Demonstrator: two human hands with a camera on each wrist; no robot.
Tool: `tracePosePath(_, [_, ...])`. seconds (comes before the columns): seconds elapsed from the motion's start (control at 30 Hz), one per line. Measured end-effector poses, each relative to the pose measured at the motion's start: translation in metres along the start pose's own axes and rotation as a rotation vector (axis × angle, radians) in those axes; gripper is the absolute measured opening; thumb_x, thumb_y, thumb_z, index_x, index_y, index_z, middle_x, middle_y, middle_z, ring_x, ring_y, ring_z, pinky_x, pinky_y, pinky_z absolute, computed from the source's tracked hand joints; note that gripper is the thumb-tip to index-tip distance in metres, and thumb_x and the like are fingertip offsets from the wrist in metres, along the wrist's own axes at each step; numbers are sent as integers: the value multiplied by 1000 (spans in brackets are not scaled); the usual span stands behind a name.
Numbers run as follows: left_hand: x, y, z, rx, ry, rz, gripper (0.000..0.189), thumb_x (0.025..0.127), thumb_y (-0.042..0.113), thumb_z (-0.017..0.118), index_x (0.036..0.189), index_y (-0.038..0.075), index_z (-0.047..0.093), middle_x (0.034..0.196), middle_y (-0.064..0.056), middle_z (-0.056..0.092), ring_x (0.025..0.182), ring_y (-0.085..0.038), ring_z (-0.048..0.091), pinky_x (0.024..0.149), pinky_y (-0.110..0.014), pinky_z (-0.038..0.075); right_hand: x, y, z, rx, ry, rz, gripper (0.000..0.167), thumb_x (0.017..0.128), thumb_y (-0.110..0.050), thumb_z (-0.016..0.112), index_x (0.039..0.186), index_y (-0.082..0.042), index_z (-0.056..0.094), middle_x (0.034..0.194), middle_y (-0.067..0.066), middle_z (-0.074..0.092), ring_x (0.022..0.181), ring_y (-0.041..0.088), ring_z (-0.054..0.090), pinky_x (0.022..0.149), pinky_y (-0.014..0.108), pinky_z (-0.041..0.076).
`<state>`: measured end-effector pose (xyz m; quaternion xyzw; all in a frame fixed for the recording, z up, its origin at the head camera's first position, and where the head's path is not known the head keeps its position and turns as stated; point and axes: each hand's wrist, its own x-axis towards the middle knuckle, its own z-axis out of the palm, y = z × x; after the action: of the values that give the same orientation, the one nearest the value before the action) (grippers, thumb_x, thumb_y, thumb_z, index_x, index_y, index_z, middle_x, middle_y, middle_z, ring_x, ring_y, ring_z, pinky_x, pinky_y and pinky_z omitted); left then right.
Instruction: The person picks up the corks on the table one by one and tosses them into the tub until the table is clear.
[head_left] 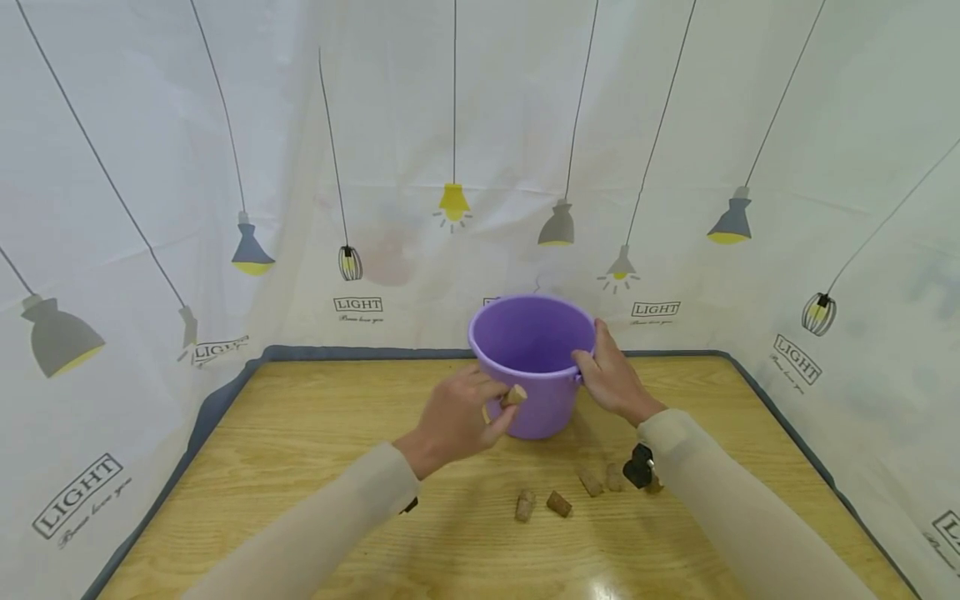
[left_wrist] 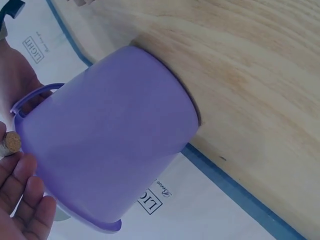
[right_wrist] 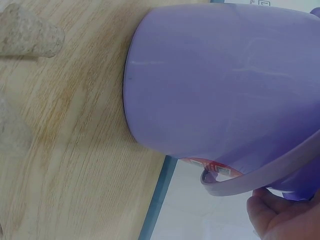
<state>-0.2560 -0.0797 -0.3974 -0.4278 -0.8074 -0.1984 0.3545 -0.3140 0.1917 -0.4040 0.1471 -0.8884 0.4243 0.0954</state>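
A purple bucket (head_left: pixel 543 408) stands upright on the wooden table. My right hand (head_left: pixel 615 379) grips its rim on the right side, the thumb over the edge. Between thumb and fingers, my left hand (head_left: pixel 456 417) pinches a cork (head_left: pixel 514 396) just in front of the bucket's near left rim. In the left wrist view that cork (left_wrist: pixel 12 142) shows its round brown end beside the rim. The bucket's handle (right_wrist: pixel 250 184) hangs down along its side near the right hand. The bottom of the bucket's inside is hidden by the near wall.
Several corks (head_left: pixel 558 503) lie on the table in front of the bucket, partly near the right sleeve. A white curtain (head_left: pixel 405 167) printed with lamps encloses the back and sides. Dark blue edging (head_left: pixel 360 354) runs along the table's far edge.
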Motion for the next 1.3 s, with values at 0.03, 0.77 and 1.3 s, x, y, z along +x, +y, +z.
tracePosePath(0.03, [2,0,-1,1,4,2,6,84,17,77,84,16,71,81,7,70,79,-11,62,69,-24,52,0,0,0,0,0,-1,74,106,-30,41,163,-2,4,158,28,36,143,42,40,118,58,31])
tracePosePath(0.77, [34,-10,-10,103,56,6,12,87,21,77,79,13,73,73,3,70,68,-14,58,62,-28,50,0,-2,2,24,9,4,75,105,-27,42,163,-1,2,117,21,61,110,32,59,103,50,43])
tracePosePath(1.3, [51,-14,-13,107,7,-79,14,88,21,77,77,12,72,73,1,69,69,-15,56,62,-29,48,-1,-2,0,49,6,-11,73,105,-27,42,162,0,5,152,30,41,137,41,46,114,57,36])
